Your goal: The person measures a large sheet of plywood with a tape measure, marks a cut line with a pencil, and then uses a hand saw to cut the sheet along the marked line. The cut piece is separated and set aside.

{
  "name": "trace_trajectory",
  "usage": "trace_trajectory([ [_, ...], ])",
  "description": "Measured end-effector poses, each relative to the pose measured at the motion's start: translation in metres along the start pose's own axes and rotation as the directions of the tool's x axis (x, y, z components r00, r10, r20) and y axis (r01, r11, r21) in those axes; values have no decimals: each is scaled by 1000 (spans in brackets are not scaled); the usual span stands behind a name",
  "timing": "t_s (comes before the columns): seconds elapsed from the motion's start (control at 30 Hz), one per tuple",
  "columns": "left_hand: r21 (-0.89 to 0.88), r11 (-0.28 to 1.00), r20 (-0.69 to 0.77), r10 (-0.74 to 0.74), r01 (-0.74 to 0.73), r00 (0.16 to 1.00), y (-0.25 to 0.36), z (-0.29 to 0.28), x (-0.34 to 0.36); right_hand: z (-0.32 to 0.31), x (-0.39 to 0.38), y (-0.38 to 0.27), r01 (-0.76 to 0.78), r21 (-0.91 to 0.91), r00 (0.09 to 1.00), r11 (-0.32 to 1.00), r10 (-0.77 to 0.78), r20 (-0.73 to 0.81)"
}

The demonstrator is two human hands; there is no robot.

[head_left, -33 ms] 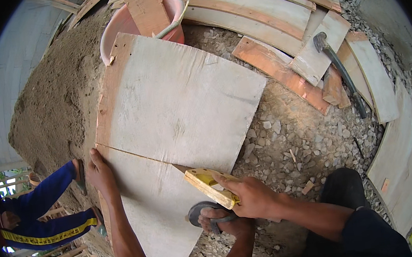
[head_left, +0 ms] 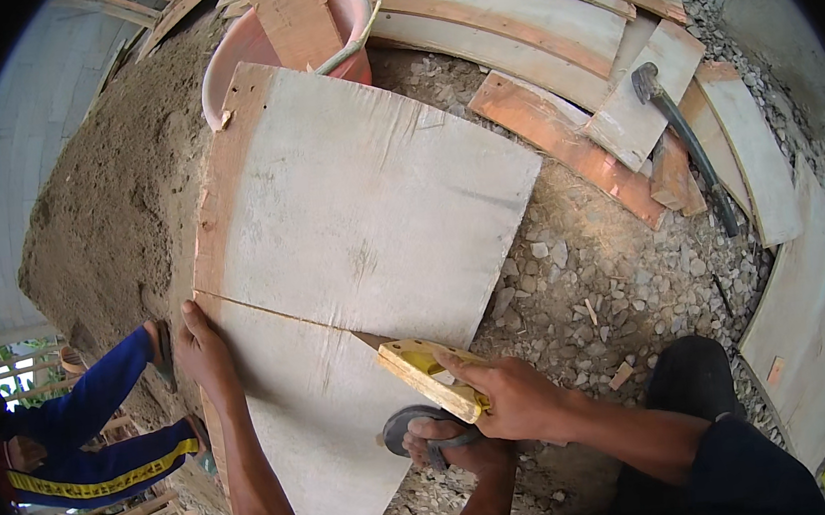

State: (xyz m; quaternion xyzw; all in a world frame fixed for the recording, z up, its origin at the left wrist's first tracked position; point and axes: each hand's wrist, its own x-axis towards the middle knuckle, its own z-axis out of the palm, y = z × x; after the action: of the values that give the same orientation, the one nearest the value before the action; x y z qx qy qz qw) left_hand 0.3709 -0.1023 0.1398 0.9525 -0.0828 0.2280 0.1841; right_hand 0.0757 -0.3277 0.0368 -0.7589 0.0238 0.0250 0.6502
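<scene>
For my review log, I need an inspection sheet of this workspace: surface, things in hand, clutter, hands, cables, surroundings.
Surface: gravelly ground, loose stones.
Things in hand: pale board; a narrow cut runs from its left edge to the yellow-handled saw.
Clutter: hammer lying across loose planks; pink tub with a wood piece leaning in it.
Hands: right hand grips the saw; left hand touches the board's left edge, grip partly hidden.
Foot: sandalled foot on the board.
Cables: nothing seen.
Surroundings: sand heap; another person's blue trousers at left.
</scene>
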Motion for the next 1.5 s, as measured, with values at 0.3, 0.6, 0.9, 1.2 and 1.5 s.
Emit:
trace_trajectory([
  [0.3,68,994,8,-82,82,997,-4,12,-1,9,-2,28,252,-12,962,968,-252,-109],
  [0.6,-27,989,58,-140,142,988,-6,16,3,-71,-117,-51,42,-81,996,996,-48,-75],
  [0.9,67,986,13,-157,156,988,5,6,2,17,-39,67,362,-116,901,925,-379,-211],
  [1.2,107,967,68,-240,232,968,-5,4,1,-46,-81,-36,67,-116,988,991,-82,-130],
  [1.5,89,971,150,-234,223,961,2,4,4,-54,-113,-30,15,-119,999,993,-20,-41],
])
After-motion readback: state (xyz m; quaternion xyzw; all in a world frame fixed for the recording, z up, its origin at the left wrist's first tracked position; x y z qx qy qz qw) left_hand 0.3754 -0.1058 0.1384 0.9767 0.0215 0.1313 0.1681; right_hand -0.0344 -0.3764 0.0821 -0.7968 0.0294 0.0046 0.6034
